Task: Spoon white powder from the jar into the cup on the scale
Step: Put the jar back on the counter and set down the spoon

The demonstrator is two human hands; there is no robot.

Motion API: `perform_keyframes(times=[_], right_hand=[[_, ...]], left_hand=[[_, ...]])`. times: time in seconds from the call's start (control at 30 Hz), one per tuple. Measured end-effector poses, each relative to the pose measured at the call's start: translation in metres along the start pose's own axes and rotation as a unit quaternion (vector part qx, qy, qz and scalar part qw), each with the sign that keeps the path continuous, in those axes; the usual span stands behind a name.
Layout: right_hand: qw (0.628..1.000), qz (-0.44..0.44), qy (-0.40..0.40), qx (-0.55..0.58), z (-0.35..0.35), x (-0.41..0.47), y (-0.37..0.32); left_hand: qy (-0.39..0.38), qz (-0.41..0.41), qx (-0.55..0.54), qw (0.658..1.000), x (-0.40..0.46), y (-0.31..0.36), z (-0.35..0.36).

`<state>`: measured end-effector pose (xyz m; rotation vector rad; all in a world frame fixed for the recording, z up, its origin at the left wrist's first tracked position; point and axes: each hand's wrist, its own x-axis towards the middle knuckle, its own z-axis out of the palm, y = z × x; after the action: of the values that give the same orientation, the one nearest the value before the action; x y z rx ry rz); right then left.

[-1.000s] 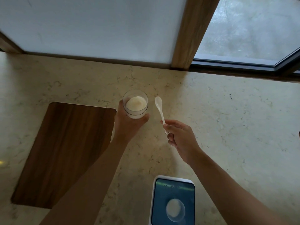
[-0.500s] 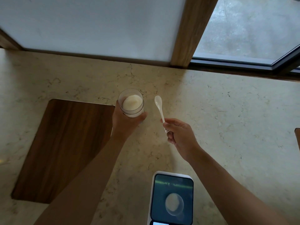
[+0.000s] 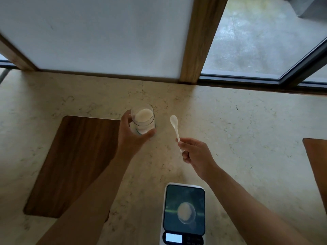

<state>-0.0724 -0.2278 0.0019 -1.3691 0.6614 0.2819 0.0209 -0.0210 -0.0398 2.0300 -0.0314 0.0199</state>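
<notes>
Left hand (image 3: 131, 137): wrapped around clear round jar (image 3: 143, 121) of white powder (image 3: 143, 115), centre frame | right hand (image 3: 196, 152): pinched on slim white spoon (image 3: 175, 128), bowl empty | cup (image 3: 186, 213): translucent, on glossy dark scale (image 3: 184, 212), lower centre | risk: powder may be spilled onto the veined stone counter (image 3: 230, 129) during the carry to the cup.

There were two hands (image 3: 131, 137) (image 3: 198, 153), one jar (image 3: 143, 119), one spoon (image 3: 175, 128), one scale (image 3: 184, 213), perhaps one cup (image 3: 186, 213), and two boards (image 3: 76, 163) (image 3: 317, 160).
</notes>
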Motion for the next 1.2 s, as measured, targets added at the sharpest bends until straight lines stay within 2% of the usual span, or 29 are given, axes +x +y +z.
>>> perform_keyframes(times=[0.23,0.4,0.67,0.93,1.2], right_hand=[[0.999,-0.014,0.005,-0.032,-0.011,-0.044,0.007],[0.998,-0.011,0.015,-0.056,-0.021,-0.077,0.021],[0.999,-0.016,0.039,-0.029,-0.042,-0.126,0.053],[0.994,-0.01,0.092,-0.061,-0.078,-0.149,0.101],[0.983,0.034,0.149,-0.098,-0.107,-0.163,0.151]], left_hand=[[0.006,0.009,-0.002,1.0,-0.038,0.017,-0.024],[-0.02,0.02,0.024,0.999,-0.084,0.029,-0.029],[-0.064,0.02,0.025,0.997,-0.15,0.047,-0.029],[-0.118,0.041,0.082,0.989,-0.195,0.051,-0.024],[-0.129,0.044,0.109,0.985,-0.223,0.046,-0.023]])
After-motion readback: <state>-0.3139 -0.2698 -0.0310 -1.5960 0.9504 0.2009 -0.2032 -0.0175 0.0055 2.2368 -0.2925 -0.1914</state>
